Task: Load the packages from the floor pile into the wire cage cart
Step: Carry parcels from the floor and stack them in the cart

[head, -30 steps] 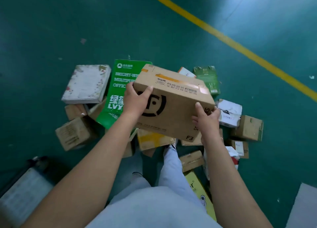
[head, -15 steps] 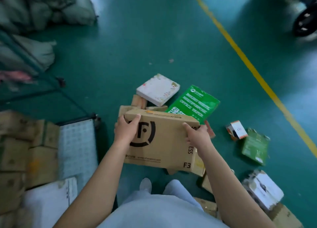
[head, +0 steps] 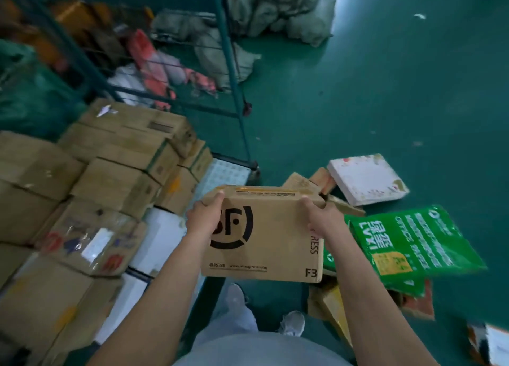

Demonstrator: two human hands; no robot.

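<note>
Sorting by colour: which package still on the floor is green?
The green package with white lettering, right of the held box. Its floor neighbours are a white flat box and brown cartons.

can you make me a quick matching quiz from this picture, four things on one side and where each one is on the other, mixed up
Things:
1. brown cardboard box with black round logo
2. green glossy paper pack
3. white flat square box
4. stacked brown cardboard cartons

Places:
A. on the floor beyond the green pack
B. held between the left hand and right hand
C. piled at the left, by the wire cage cart
D. on the floor pile, right of the held box

Pairs: 1-B, 2-D, 3-A, 4-C
</note>
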